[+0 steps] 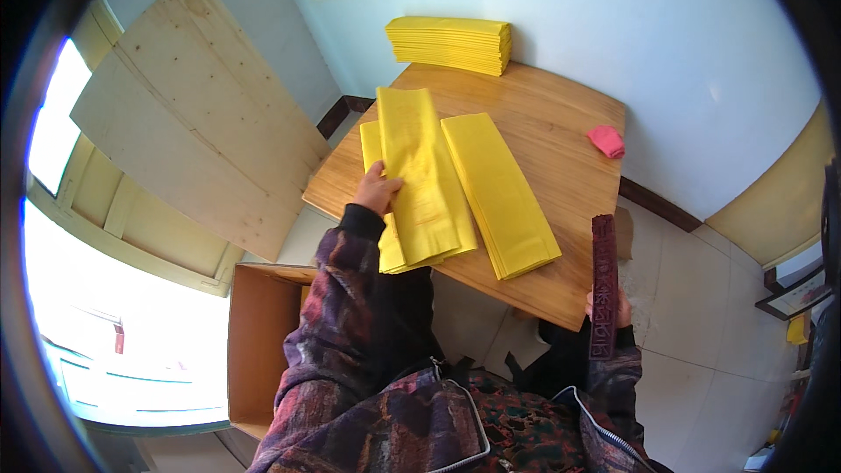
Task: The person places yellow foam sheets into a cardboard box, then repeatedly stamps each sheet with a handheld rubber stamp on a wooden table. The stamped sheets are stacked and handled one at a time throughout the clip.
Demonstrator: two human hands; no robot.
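My left hand (379,190) grips the left edge of a folded yellow paper sheet (420,177), thumb on top, lifting it over other yellow sheets (391,243). To its right a second stack of folded yellow paper (502,194) lies slantwise on the wooden table (558,118). Beyond the table's right front corner, my right hand (621,309) holds a long, dark red carved printing block (603,286) upright. Raised characters cover the face turned towards me. Most of the right hand's fingers are hidden behind the block.
A tall pile of folded yellow paper (450,46) stands at the table's back edge by the wall. A pink cloth (606,142) rests near the right edge. Left of the table are a leaning plywood board (204,118) and an open cardboard box (259,335).
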